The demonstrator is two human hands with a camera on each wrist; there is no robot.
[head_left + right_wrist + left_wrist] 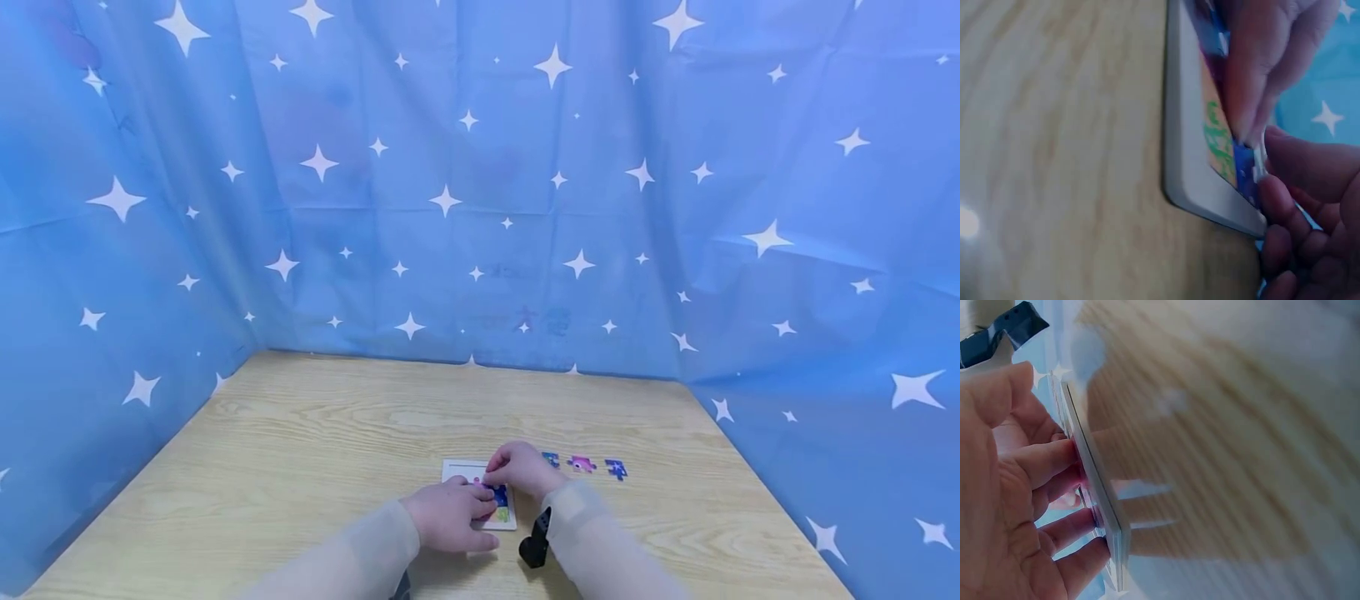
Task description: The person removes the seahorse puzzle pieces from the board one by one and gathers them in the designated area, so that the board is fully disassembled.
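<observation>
A small jigsaw puzzle in a white-framed tray lies on the table, with dark blue, pink and yellow-green picture areas showing. Over its left and lower part reaches my left hand, fingers extended and fingertips resting on the picture; the left wrist view shows these fingers touching the tray's face. My right hand is at the tray's upper right. In the right wrist view its thumb and curled index finger pinch a puzzle piece at the dark blue area, mostly hidden by the fingertips.
Three loose puzzle pieces lie in a row right of the tray: a teal one partly behind the right hand, a pink one and a dark blue one. A blue star-patterned curtain surrounds the wooden table.
</observation>
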